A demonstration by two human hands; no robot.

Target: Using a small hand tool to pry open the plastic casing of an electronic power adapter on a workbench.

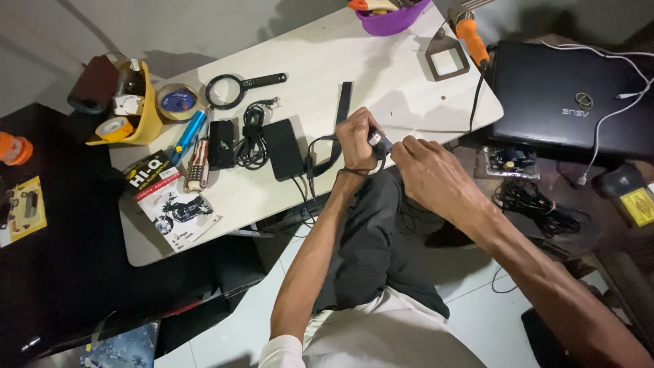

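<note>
Bench (381, 75), white, small, set at a slant on pale tiled floor (477, 313); dark furniture on both sides.
Laptop (565, 95), black, lid shut, on the dark surface right of the bench, white cable across it.
Power adapter (283, 148), black, flat on the bench beside a coiled black cord (253, 140).
Yellow container (139, 102) at the far left corner, tape rolls inside and beside it.
Magnifying glass (228, 90), black-rimmed, handle pointing right.
Soldering iron (471, 37), orange grip, at the bench's far right corner.
Left hand (357, 140), fingers clenched around a small dark object (379, 142) with a red-and-white patch, held at the near bench edge over the person's lap.
Right hand (426, 170), fingers curled, tips touching the same object from the right.
Object mostly hidden by the fingers; its long axis and heading cannot be told.
</note>
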